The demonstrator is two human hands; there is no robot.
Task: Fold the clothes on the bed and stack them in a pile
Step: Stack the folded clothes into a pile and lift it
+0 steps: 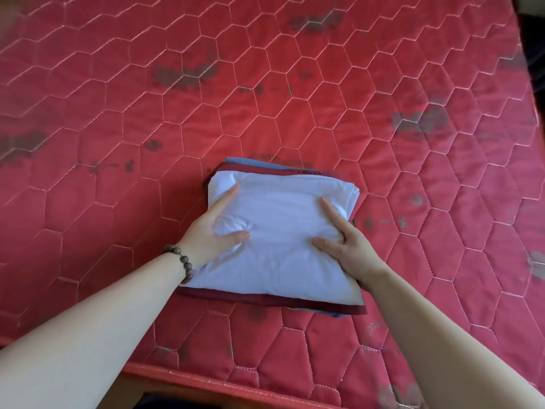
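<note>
Nearly Complete: Pile Formed

Folded white garment [280, 228] tops the pile, over a dark red garment [265, 299] and a blue garment [250, 163], near the bed [324, 98] front edge. Left hand [213, 228] and right hand [345, 243] press flat, fingers extended, grasping nothing. No unfolded clothes visible.

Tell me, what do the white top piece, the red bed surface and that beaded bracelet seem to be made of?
White folded garment: thin woven cloth, probably cotton, matte, creasing softly under both hands.
Mattress: padded fabric with a faint sheen, quilted in pale hexagon stitching, with dark worn patches.
Bracelet: round, dull brown beads, which look like wood, though that is uncertain.
</note>
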